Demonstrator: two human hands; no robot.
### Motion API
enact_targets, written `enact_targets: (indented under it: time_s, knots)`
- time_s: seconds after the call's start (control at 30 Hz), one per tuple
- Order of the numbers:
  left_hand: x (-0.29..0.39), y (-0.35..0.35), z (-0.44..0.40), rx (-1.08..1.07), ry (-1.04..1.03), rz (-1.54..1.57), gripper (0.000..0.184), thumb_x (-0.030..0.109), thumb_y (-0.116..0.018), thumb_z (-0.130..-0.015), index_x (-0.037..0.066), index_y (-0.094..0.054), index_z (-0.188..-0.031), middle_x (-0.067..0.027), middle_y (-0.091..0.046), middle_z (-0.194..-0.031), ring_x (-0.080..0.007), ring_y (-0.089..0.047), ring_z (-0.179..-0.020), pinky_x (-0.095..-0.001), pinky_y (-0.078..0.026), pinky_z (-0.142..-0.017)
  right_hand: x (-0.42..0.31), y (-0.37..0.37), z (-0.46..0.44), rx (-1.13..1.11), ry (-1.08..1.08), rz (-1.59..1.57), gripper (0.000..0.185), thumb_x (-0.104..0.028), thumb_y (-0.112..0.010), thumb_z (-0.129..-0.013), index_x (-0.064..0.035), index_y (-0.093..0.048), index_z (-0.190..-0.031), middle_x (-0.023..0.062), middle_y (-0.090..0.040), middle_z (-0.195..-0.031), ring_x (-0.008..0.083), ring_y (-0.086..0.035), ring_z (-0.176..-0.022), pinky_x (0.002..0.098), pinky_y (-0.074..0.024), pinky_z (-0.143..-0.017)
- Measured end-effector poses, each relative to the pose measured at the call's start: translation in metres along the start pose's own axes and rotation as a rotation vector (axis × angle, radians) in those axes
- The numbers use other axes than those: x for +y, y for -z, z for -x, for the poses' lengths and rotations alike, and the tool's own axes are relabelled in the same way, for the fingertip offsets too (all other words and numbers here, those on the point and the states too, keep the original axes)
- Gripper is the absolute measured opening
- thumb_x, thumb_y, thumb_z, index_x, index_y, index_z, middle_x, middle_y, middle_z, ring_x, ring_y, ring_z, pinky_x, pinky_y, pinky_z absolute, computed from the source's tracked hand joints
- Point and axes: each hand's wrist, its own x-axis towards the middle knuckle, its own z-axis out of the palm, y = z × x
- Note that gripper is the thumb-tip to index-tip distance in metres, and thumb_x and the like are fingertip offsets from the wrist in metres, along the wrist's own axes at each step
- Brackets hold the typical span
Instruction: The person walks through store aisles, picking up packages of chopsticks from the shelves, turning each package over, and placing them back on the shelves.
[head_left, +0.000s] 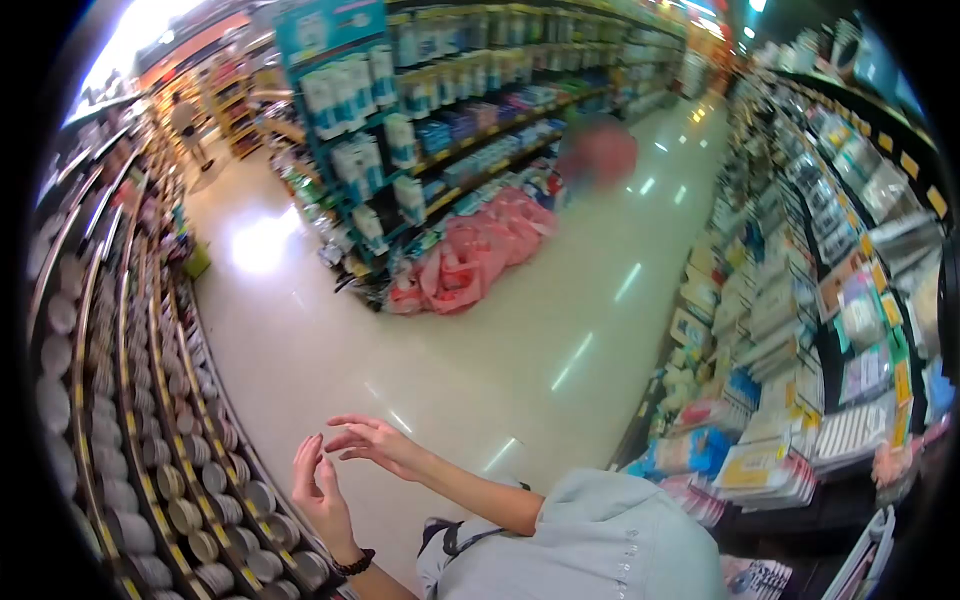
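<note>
In the head view, the left hand (322, 495) is hovering over the floor (480, 370), with its fingers pointing up and a dark bracelet (355, 562) circling its wrist. Its grip is standing loose and wide, the fingers bending a little. The right hand (380, 447) is stretching its fingers sideways towards it, and its grip is also hanging loose, the fingers spreading. The fingertips of both hands are nearly meeting; whether they are touching, I cannot tell. The round containers (228, 510) are lining the sloping shelves beside the left hand, standing in long rows, apart from both hands; whether they are cups or bowls is staying unclear. The person is wearing a pale grey shirt (600, 540). On the opposite side, packets (760, 465) are filling a dark shelf. Beyond the hands, a pink bundle (475, 260) is lying on the floor against a shelf of boxes (480, 120), and a blurred red shape (605, 150) is showing near it. Far off, another person (184, 118) is standing in the aisle
</note>
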Motion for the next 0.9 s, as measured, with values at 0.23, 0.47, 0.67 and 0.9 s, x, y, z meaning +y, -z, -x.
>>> enact_targets:
  time_s: [0.23, 0.47, 0.67, 0.9]
  knots:
    - [0.015, -0.114, -0.068, -0.349, 0.05, 0.155, 0.032, 0.006, -0.056, -0.097, -0.005, -0.062, -0.127, -0.0157, -0.067, -0.12, -0.0223, -0.062, -0.113, -0.0337, -0.046, -0.101, -0.084, 0.085, 0.026, 0.252, 0.249, 0.013, 0.036, -0.025, -0.046, -0.105, -0.0026, -0.055, -0.132, 0.0128, -0.06, -0.132, 0.0196, -0.055, -0.125, 0.0379, -0.0473, -0.101]
    - [-0.002, -0.234, -0.144, -0.63, 0.152, 0.225, 0.027, 0.003, -0.062, -0.091, -0.002, -0.066, -0.117, -0.0136, -0.068, -0.119, -0.0255, -0.061, -0.115, -0.0385, -0.045, -0.102, -0.169, 0.165, 0.034, 0.472, 0.422, 0.084, 0.039, -0.024, -0.043, -0.106, -0.0001, -0.05, -0.136, 0.0166, -0.057, -0.137, 0.024, -0.055, -0.126, 0.0401, -0.0448, -0.104]
    - [-0.003, -0.305, -0.243, -0.795, -0.199, 0.188, 0.032, 0.002, -0.063, -0.089, -0.002, -0.063, -0.121, -0.0145, -0.063, -0.127, -0.0242, -0.058, -0.12, -0.0378, -0.043, -0.104, -0.265, 0.198, -0.003, 0.619, 0.527, 0.206, 0.036, -0.021, -0.042, -0.106, 0.0005, -0.053, -0.133, 0.0162, -0.057, -0.137, 0.0238, -0.056, -0.125, 0.0405, -0.0454, -0.104]
    - [-0.026, -0.377, -0.338, -0.729, 0.027, 0.468, 0.035, 0.001, -0.059, -0.091, -0.005, -0.06, -0.125, -0.0154, -0.062, -0.129, -0.025, -0.055, -0.125, -0.0358, -0.042, -0.105, -0.349, 0.228, -0.04, 0.648, 0.575, 0.241, 0.033, -0.02, -0.045, -0.105, 0.0012, -0.059, -0.125, 0.0154, -0.061, -0.131, 0.0248, -0.058, -0.123, 0.0399, -0.0483, -0.101]
